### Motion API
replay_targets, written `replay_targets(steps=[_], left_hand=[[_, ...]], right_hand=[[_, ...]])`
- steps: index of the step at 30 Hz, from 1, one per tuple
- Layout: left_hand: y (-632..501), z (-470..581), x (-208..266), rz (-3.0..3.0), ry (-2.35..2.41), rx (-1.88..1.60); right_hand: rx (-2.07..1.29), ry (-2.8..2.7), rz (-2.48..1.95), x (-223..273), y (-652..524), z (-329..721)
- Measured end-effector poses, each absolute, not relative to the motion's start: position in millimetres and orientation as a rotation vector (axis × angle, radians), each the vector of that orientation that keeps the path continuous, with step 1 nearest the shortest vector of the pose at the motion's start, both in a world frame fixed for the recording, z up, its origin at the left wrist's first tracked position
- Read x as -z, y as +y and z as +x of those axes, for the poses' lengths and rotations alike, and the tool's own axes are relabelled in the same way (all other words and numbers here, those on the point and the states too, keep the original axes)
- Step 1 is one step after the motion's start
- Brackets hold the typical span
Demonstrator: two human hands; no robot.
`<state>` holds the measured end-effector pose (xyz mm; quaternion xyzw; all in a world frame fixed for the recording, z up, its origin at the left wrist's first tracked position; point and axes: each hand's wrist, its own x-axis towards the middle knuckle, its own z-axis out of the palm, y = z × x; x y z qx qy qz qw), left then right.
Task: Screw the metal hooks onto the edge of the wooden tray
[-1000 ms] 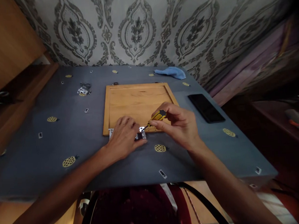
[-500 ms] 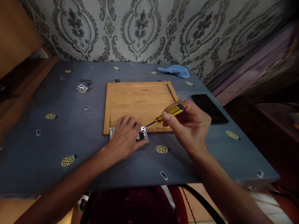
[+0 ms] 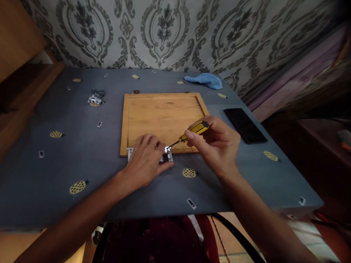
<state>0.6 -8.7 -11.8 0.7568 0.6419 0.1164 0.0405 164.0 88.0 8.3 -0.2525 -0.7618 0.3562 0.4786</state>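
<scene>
A wooden framed panel [image 3: 163, 116] lies flat on the table, its near edge towards me. My left hand [image 3: 146, 156] rests over that edge, with fingers curled and thumb stretched along the front, holding a shiny metal fitting [image 3: 170, 156] there. Much of the fitting is hidden under the palm, so its exact kind is unclear. Between the thumb and fingers of my right hand [image 3: 218, 143] is a yellow-and-black screwdriver [image 3: 194, 132]. It slants down to the left, and its tip meets the bright right end of the fitting.
On the blue-grey tablecloth [image 3: 77, 155] lie several small metal parts [image 3: 95, 99] at the back left. A blue cloth [image 3: 205, 81] is at the back right, and a black phone [image 3: 245, 126] sits right of the panel. A patterned wall [image 3: 165, 27] stands behind.
The view has shifted slightly. My right hand and the screwdriver have moved a little to the left, the tip still at the fitting. My left hand keeps its place on the fitting.
</scene>
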Motion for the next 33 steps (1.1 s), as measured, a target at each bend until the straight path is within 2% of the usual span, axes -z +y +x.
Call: replay_targets(steps=[14,22,29,33], left_hand=[[-9,0,13,2.345,1.989,-0.368],[-9,1,14,2.358,2.010,-0.352],[-9,1,11,2.321,1.986,-0.338],[-9,1,11,2.314,1.978,-0.343]], right_hand=[[-1.016,-2.160,-0.449,-29,99,169],[-0.815,-2.040,-0.635,-19,94,159],[-1.177,-2.012,-0.608,-26,96,164],[-1.247,-2.072,-0.583,-27,101,170]])
